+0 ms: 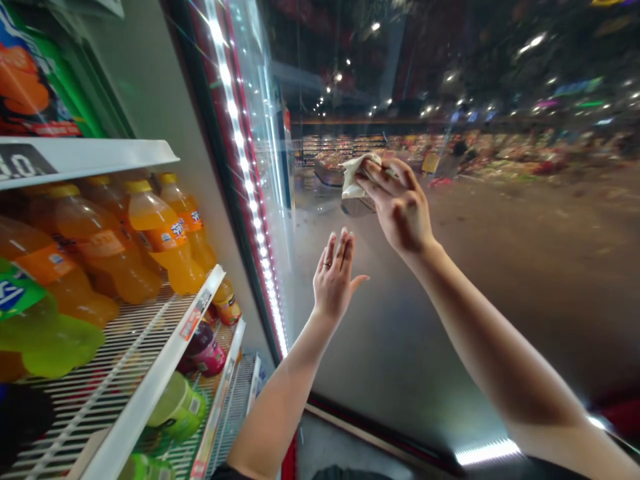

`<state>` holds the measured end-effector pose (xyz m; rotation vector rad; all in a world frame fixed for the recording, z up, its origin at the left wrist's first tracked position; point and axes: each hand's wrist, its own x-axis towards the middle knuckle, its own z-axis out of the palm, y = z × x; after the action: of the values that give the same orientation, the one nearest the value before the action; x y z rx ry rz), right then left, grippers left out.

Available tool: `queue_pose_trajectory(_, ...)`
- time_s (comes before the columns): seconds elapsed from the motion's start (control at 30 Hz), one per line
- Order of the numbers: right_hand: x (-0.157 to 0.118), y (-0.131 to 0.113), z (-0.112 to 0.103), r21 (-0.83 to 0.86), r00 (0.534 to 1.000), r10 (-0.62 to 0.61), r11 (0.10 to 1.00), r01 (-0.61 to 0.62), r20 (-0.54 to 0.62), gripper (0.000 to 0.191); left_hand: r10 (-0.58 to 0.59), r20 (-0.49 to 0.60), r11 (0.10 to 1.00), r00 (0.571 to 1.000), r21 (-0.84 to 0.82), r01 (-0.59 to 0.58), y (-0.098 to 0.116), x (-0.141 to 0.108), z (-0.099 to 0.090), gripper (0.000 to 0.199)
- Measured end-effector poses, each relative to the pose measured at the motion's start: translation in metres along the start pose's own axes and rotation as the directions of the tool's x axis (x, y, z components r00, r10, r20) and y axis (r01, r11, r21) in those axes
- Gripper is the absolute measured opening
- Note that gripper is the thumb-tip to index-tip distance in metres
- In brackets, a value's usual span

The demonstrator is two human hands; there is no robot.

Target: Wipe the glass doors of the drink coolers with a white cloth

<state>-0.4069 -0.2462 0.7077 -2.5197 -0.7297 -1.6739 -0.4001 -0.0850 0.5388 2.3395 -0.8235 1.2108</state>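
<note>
Has orange soda bottles [163, 240] on the wire shelf [155, 371] well to the left of both hands, then the lit LED strip [241, 143] nearer the left hand [334, 283], held open and empty with fingers extended, perhaps touching the glass door [450, 313]. Farther right and higher, pinches the white cloth [353, 179] at the fingertips of the right hand [403, 210], apparently against the glass door; seems mid-wipe, and probably calls next for steady pressure through the white cloth.
</note>
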Motion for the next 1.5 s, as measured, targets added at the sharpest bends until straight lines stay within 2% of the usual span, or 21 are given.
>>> queue_pose_trajectory(0.17, -0.033, 0.004, -0.021, -0.040, 0.999, -0.003, 0.999, 0.005, 0.044, 0.046, 0.004, 0.016, 0.999, 1.000, -0.049, -0.003, 0.019, 0.013, 0.010, 0.138)
queue_pose_trajectory(0.27, -0.047, 0.009, -0.032, -0.086, 0.999, 0.043, 0.995, -0.044, -0.011, 0.047, -0.008, -0.014, 0.999, 1.000, -0.052, 0.007, 0.020, 0.011, 0.014, 0.143)
queue_pose_trajectory(0.4, -0.047, 0.003, -0.023, -0.118, 0.995, 0.065, 0.990, -0.073, -0.070, 0.053, 0.001, -0.024, 0.998, 1.000, -0.057, -0.002, 0.018, 0.009, 0.013, 0.144)
queue_pose_trajectory(0.5, -0.056, -0.002, -0.018, -0.136, 0.999, 0.039, 0.990, -0.040, -0.011, 0.057, -0.001, -0.014, 0.998, 1.000, -0.057, 0.000, 0.018, 0.008, 0.010, 0.142)
queue_pose_trajectory(0.6, -0.077, 0.002, -0.027, -0.185, 1.000, 0.014, 0.983, -0.010, 0.021, 0.061, 0.015, -0.023, 0.998, 1.000, -0.054, -0.016, 0.017, 0.007, 0.009, 0.141)
queue_pose_trajectory(0.67, -0.086, 0.007, -0.034, -0.238, 0.998, 0.028, 0.970, -0.041, -0.058, 0.062, 0.020, -0.032, 0.998, 0.999, -0.052, -0.022, 0.016, 0.006, 0.010, 0.140)
queue_pose_trajectory(0.77, -0.080, 0.008, -0.034, -0.271, 0.976, 0.113, 0.949, -0.161, -0.187, 0.061, 0.012, -0.020, 0.998, 1.000, -0.062, -0.013, 0.016, 0.006, 0.009, 0.138)
queue_pose_trajectory(0.87, -0.066, -0.003, -0.019, -0.229, 0.967, 0.193, 0.947, -0.227, -0.164, 0.059, 0.006, -0.004, 0.997, 1.000, -0.079, -0.006, 0.017, 0.006, 0.008, 0.138)
queue_pose_trajectory(0.97, -0.068, -0.015, -0.008, -0.202, 0.984, 0.174, 0.963, -0.177, -0.034, 0.058, 0.007, -0.009, 0.996, 1.000, -0.086, -0.008, 0.017, 0.006, 0.006, 0.140)
queue_pose_trajectory(1.07, -0.087, -0.012, -0.015, -0.244, 0.992, 0.116, 0.964, -0.102, 0.045, 0.054, 0.015, -0.023, 0.996, 1.000, -0.090, -0.017, 0.017, 0.007, 0.006, 0.142)
queue_pose_trajectory(1.17, -0.097, 0.005, -0.032, -0.280, 0.995, 0.087, 0.955, -0.097, -0.048, 0.051, 0.020, -0.028, 0.996, 0.999, -0.081, -0.022, 0.016, 0.007, 0.009, 0.141)
queue_pose_trajectory(1.3, -0.079, 0.020, -0.039, -0.230, 0.974, 0.127, 0.958, -0.169, -0.188, 0.050, 0.008, -0.017, 0.999, 1.000, -0.052, -0.009, 0.015, 0.009, 0.014, 0.144)
queue_pose_trajectory(1.4, -0.071, 0.017, -0.033, -0.197, 0.975, 0.142, 0.965, -0.176, -0.171, 0.051, 0.011, -0.021, 0.999, 1.000, -0.035, -0.012, 0.013, 0.010, 0.015, 0.146)
queue_pose_trajectory(1.5, -0.087, 0.018, -0.032, -0.205, 0.991, 0.085, 0.973, -0.105, -0.104, 0.052, 0.029, -0.044, 0.999, 0.999, -0.033, -0.030, 0.012, 0.010, 0.011, 0.146)
